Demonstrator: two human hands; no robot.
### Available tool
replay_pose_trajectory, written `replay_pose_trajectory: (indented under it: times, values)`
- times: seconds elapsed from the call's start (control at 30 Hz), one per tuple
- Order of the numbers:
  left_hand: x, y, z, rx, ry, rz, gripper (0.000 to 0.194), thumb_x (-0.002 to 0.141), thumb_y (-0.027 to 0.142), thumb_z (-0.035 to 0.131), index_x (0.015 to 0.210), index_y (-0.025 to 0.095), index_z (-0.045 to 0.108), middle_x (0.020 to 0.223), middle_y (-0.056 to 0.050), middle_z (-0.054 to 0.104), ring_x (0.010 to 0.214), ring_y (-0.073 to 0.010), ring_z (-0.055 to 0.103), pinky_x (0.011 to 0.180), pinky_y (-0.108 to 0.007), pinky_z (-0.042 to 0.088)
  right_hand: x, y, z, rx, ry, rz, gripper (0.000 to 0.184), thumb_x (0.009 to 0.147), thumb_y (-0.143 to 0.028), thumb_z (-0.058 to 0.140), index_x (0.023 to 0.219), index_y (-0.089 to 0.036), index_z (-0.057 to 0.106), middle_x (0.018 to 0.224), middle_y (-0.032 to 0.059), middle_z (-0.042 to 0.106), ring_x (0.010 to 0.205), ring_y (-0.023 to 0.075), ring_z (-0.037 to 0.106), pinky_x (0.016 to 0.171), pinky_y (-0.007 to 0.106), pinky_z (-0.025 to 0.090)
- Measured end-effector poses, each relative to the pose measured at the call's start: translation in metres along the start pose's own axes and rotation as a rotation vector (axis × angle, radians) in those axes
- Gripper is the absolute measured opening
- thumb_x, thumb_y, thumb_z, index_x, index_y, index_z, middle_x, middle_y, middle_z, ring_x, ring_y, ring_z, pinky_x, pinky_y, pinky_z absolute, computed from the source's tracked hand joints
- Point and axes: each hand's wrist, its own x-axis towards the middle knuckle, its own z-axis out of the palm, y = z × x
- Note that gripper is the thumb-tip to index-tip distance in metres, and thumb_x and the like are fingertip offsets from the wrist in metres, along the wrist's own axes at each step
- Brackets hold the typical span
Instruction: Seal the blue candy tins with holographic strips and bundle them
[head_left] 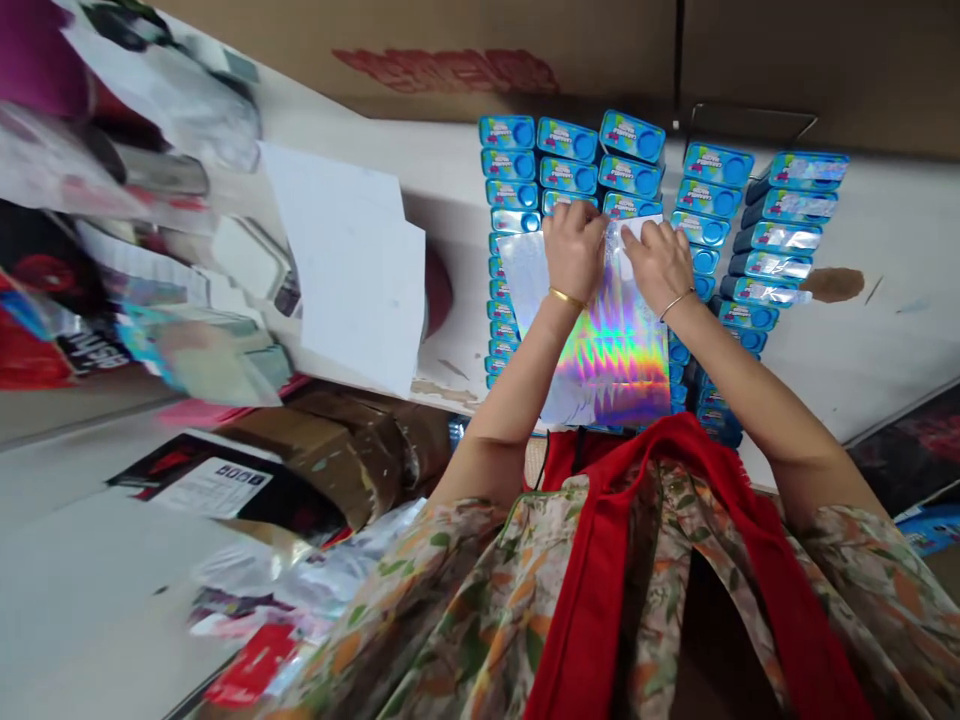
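A shiny holographic sheet point(611, 365) with rainbow reflections lies over rows of small blue boxes point(574, 140). My left hand point(576, 250) has its fingers closed at the sheet's top edge. Beside it, my right hand point(661, 262) pinches at the same edge, near a pale strip between the hands. The fingertips are partly hidden, so the exact grip is hard to see. Several boxes in the rightmost row point(787, 237) carry shiny strips on their tops. The sheet covers part of the middle rows.
White paper sheets point(360, 270) lie left of the boxes, over a dark round thing point(439, 290). Large brown cardboard point(510, 60) borders the table's far side. Plastic bags point(202, 110) and stacked cards point(225, 350) crowd the left. Brown cartons point(337, 455) stand below the table edge.
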Motion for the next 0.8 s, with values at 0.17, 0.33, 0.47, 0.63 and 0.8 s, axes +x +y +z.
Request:
replay_pose_trajectory:
  times: [0.17,0.33,0.47,0.63,0.8]
  values:
    - [-0.003,0.01,-0.005,-0.084,-0.021,-0.004,0.036,0.086,0.061,0.073,0.087,0.026,0.066,0.097,-0.008,0.065,0.12,-0.0331,0.056,0.11,-0.05,0.036,-0.004,0.006,-0.005,-0.047,-0.012,-0.026,0.049,0.108,-0.049,0.027,0.133,-0.023,0.061,0.112,0.0125,0.063,0.126,0.0319,0.054,0.11,0.058,0.041]
    - [-0.01,0.011,-0.009,-0.024,-0.078,0.031,0.038,0.089,0.063,0.066,0.087,0.025,0.066,0.105,-0.01,0.065,0.119,-0.0335,0.058,0.111,-0.053,0.035,-0.005,0.002,-0.009,-0.095,-0.034,-0.014,0.047,0.109,-0.046,0.029,0.134,-0.024,0.061,0.115,0.0124,0.062,0.127,0.0327,0.054,0.111,0.059,0.04]
    - [-0.009,0.011,-0.013,-0.015,-0.021,-0.001,0.042,0.081,0.065,0.075,0.096,0.027,0.067,0.108,-0.012,0.066,0.122,-0.0364,0.054,0.113,-0.054,0.033,-0.004,-0.004,-0.015,-0.1,-0.02,-0.023,0.044,0.108,-0.043,0.036,0.143,-0.024,0.056,0.126,0.0137,0.062,0.131,0.0335,0.052,0.112,0.06,0.038]
    - [0.008,0.009,-0.025,-0.017,-0.092,0.013,0.046,0.071,0.07,0.081,0.077,0.028,0.064,0.087,-0.007,0.065,0.103,-0.0351,0.059,0.112,-0.056,0.034,0.005,-0.019,-0.032,-0.211,-0.027,-0.01,0.043,0.107,-0.043,0.036,0.137,-0.025,0.062,0.148,0.0146,0.054,0.142,0.0376,0.042,0.117,0.064,0.029]
    - [0.018,0.013,-0.033,-0.048,-0.162,0.111,0.04,0.076,0.067,0.079,0.075,0.029,0.066,0.087,-0.007,0.068,0.098,-0.0323,0.061,0.107,-0.053,0.041,0.02,-0.014,-0.036,-0.196,-0.009,-0.086,0.054,0.105,-0.058,0.025,0.112,-0.026,0.067,0.118,0.0124,0.066,0.124,0.0351,0.052,0.113,0.063,0.036]
